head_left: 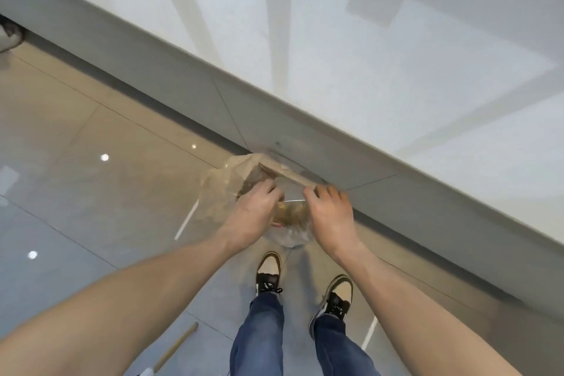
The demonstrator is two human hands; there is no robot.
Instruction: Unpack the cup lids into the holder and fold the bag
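Observation:
A clear plastic bag point(218, 189) hangs in front of me, held up over the floor below the counter's edge. My left hand point(254, 210) grips the bag at its left side with curled fingers. My right hand point(331, 212) pinches the bag's right side, close to the left hand. Between the hands a stack of clear cup lids point(291, 210) shows inside the bag, partly hidden by my fingers. No holder is in view.
A long white counter point(396, 55) runs diagonally across the top right, its grey front panel point(183, 91) facing me. Glossy floor tiles point(91, 192) lie below. My two shoes point(268, 272) stand near the counter. A cardboard tube point(177, 348) lies on the floor at bottom left.

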